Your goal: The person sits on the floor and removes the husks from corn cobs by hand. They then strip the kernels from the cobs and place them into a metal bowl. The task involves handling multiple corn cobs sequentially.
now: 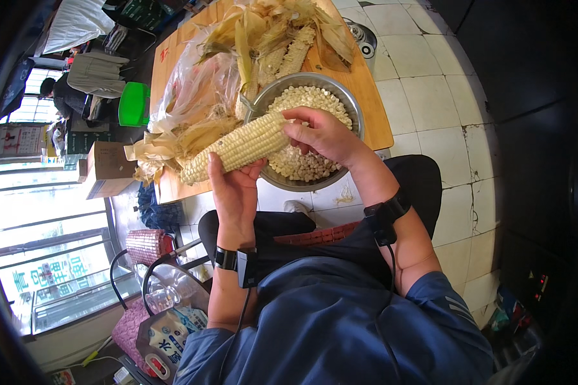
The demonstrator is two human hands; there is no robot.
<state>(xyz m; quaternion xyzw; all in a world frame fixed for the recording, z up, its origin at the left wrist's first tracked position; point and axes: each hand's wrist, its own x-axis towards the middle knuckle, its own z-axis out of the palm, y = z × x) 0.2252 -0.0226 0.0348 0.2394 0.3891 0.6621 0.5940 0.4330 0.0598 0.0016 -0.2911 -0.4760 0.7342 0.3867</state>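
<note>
A whole ear of pale corn (245, 142) lies slantwise in my left hand (238, 192), whose thumb and fingers hold it from below. My right hand (322, 132) is at the ear's upper right end, thumb and forefinger touching its tip, the other fingers curled. Beneath that end stands a metal bowl (358, 108) with many loose corn kernels (303, 166). Behind the bowl lie several stripped or partly stripped cobs (296, 52) among dry corn husks (265, 24). Part of the bowl is hidden by the ear and my right hand.
The wooden table (378, 122) also bears a clear plastic bag (197, 91) and more husks (164, 154) at its left. Beyond it are a green bin (134, 103), a cardboard box (108, 168) and a seated person (67, 98). Bags (166, 337) stand beside my left arm.
</note>
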